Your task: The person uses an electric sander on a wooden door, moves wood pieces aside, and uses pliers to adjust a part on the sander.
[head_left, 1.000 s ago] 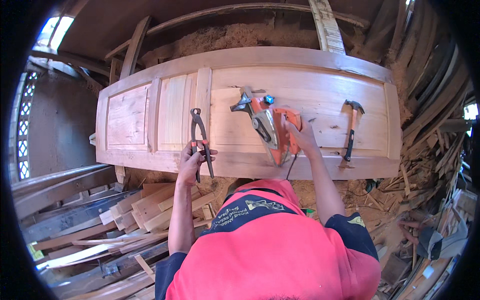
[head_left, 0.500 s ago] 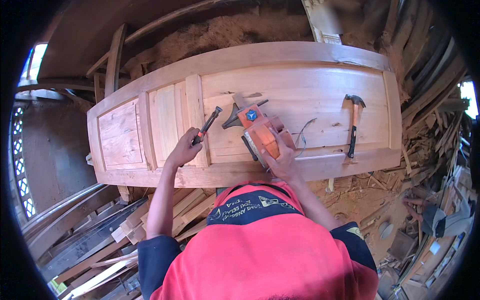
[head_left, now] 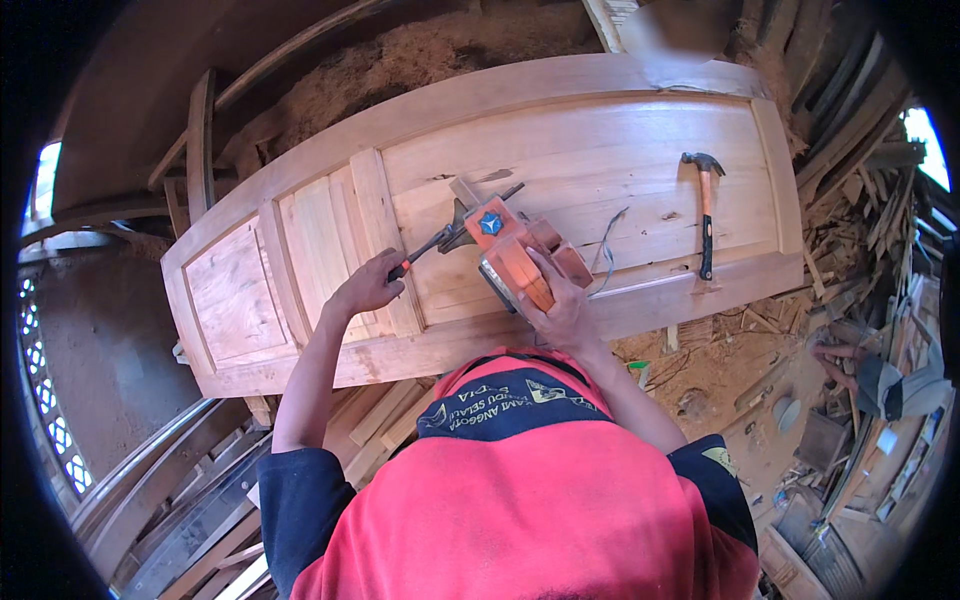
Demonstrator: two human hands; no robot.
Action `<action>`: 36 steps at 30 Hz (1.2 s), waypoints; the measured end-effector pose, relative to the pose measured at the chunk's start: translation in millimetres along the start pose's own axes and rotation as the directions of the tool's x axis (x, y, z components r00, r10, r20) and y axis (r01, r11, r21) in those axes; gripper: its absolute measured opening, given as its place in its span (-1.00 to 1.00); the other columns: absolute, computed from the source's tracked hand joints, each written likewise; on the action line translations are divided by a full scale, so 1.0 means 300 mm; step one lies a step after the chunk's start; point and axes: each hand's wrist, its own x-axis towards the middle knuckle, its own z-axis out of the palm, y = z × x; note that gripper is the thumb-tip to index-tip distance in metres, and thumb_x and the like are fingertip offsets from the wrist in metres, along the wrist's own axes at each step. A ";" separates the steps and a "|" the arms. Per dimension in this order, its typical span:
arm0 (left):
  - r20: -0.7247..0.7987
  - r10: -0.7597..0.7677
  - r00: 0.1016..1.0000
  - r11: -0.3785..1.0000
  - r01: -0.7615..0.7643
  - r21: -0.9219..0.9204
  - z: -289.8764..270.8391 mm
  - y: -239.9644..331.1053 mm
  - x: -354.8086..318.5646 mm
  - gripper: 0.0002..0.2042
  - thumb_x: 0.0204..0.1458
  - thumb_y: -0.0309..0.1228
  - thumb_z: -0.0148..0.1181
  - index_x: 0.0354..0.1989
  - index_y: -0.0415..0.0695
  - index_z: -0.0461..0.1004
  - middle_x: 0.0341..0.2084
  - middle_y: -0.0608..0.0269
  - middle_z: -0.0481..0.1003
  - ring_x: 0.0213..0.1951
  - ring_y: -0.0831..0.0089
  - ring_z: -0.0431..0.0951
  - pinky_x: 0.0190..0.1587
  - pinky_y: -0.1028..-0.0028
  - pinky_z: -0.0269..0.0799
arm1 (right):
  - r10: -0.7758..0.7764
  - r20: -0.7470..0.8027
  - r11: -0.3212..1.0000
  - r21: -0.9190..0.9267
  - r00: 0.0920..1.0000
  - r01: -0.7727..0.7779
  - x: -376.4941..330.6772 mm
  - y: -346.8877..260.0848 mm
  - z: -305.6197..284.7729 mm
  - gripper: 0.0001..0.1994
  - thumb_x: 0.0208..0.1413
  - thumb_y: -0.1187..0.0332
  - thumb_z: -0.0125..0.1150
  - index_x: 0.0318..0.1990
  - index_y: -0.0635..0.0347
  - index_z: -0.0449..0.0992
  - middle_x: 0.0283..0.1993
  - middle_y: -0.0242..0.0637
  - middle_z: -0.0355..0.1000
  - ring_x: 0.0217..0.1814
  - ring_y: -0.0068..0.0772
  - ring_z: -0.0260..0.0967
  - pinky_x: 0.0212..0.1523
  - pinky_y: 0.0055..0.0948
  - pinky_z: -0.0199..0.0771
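Note:
My left hand [head_left: 370, 283] is closed round the handle of a slim red-and-black-handled tool [head_left: 428, 245]; its exact kind is hard to make out. The dark metal end of that tool meets or overlaps the black part at the left end of an orange-red electric planer [head_left: 518, 270]. Against the planer's near side, my right hand [head_left: 562, 314] grips the body, thumb and fingers over it. Beneath both hands lies a large panelled wooden door [head_left: 640, 125]. A thin cord [head_left: 609, 245] curls just right of the planer.
A claw hammer [head_left: 706, 215] with an orange-and-black handle lies on the door's right part. Stacked boards [head_left: 190, 500] fill the lower left. Scrap wood [head_left: 862, 240] is heaped at the right, and sawdust [head_left: 690, 375] covers the ground near the door.
My left hand has tipped the slim tool to the right, bringing its metal end to the planer's black part. My right hand keeps its grip on the planer. The whole view has shifted slightly.

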 end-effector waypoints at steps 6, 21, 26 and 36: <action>0.016 0.032 0.999 0.997 -0.031 -0.074 0.002 -0.029 0.015 -0.80 -0.09 -0.51 0.06 -0.25 -0.26 0.33 -0.37 -0.02 0.35 -0.30 -0.03 0.42 -0.19 0.17 0.34 | 0.059 0.017 0.997 0.051 0.998 -0.060 0.004 -0.011 -0.006 -0.41 0.09 0.33 0.27 0.28 0.31 0.31 0.25 0.10 0.37 0.31 0.09 0.33 0.26 -0.18 0.37; -0.016 0.080 0.997 0.997 -0.080 0.016 -0.006 -0.041 0.024 -0.79 -0.12 -0.56 0.04 -0.26 -0.28 0.36 -0.40 -0.04 0.35 -0.29 -0.04 0.43 -0.18 0.16 0.36 | -0.030 -0.055 0.999 0.019 0.998 0.031 0.004 -0.004 0.001 -0.43 0.11 0.29 0.25 0.28 0.23 0.31 0.09 0.17 0.46 0.13 0.18 0.44 0.08 -0.07 0.49; -0.191 0.054 0.980 0.988 -0.079 -0.130 0.037 -0.041 0.038 -0.76 0.09 -0.37 0.24 -0.21 -0.27 0.41 -0.36 0.03 0.45 -0.28 0.13 0.50 -0.22 0.18 0.38 | 0.037 -0.021 0.999 -0.009 0.999 -0.037 -0.002 -0.007 0.003 -0.43 0.13 0.27 0.24 0.28 0.24 0.31 0.10 0.16 0.45 0.13 0.19 0.44 0.10 -0.07 0.48; -0.169 -0.102 0.980 0.976 0.132 0.175 0.104 -0.133 0.051 -0.72 0.19 -0.22 0.22 -0.15 -0.19 0.43 -0.50 0.13 0.46 -0.45 0.28 0.46 -0.32 0.26 0.42 | 0.076 -0.046 0.992 -0.094 0.996 -0.080 -0.006 -0.005 -0.002 -0.45 0.13 0.29 0.28 0.27 0.21 0.33 0.13 0.08 0.45 0.15 0.11 0.45 0.07 -0.11 0.50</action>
